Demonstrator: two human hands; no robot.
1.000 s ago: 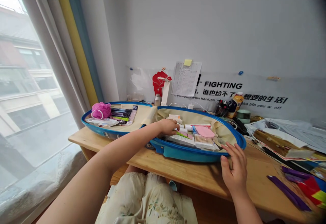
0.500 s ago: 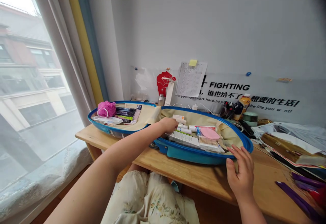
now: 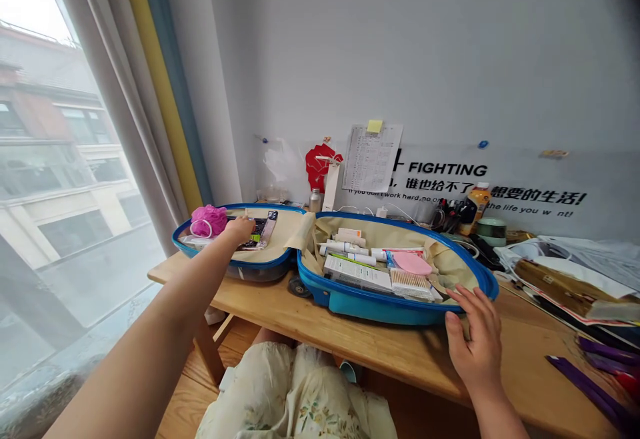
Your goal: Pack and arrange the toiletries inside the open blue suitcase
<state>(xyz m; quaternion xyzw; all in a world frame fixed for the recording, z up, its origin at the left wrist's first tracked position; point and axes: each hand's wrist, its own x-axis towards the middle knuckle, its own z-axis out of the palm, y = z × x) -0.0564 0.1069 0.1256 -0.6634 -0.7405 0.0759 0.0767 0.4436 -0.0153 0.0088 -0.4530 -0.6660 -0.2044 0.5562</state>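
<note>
A blue suitcase [image 3: 400,311] lies spread open on the wooden table. My left hand [image 3: 241,228] reaches over its left half, above black packaged items [image 3: 260,229], with one finger sticking up and nothing visible in it. Beside that hand is a pink bath puff [image 3: 209,220]. In the right half are white tubes [image 3: 345,247], a white-and-grey box [image 3: 357,272], a pink oval pad [image 3: 411,263] and a pack of cotton swabs [image 3: 411,282]. My right hand [image 3: 475,339] is open at the right front rim, fingers spread, fingertips at the edge.
Behind the suitcase stand a small bottle [image 3: 315,200] and a white upright stand [image 3: 331,187]. To the right are an orange-labelled bottle [image 3: 475,209], a green jar [image 3: 491,230], a brown pouch [image 3: 555,282] and purple strips [image 3: 590,382]. The table's front edge [image 3: 280,312] is close to my lap.
My left hand has moved left, from the white tubes in the right half to the left half. A white tube it covered now shows. My right hand stays at the rim.
</note>
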